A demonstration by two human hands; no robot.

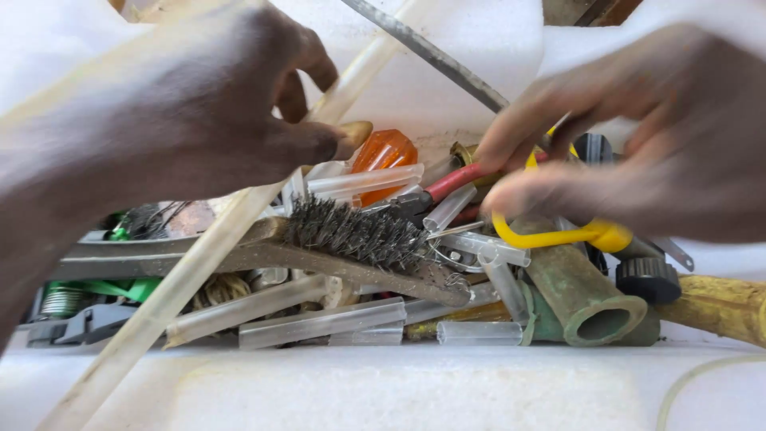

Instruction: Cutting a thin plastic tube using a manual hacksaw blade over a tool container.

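My left hand (183, 120) is curled around a long pale translucent tube (171, 291) that slants from the lower left to the top middle. My right hand (638, 136) is blurred. Its fingers are spread over the pile, and its thumb and forefinger lie on either side of a red handle (455, 180), just above a yellow loop handle (558, 236). I cannot tell whether it grips anything. Between the hands lie a wire brush (351, 231) with a wooden back and an orange screwdriver handle (384, 153).
The tools lie heaped in a white foam box (399, 391). Several short clear tubes (319, 323) lie in front. A green pipe fitting (590, 307), a black knob (648, 277) and a wooden handle (718, 307) are at the right. A grey metal rod (431, 53) crosses the back.
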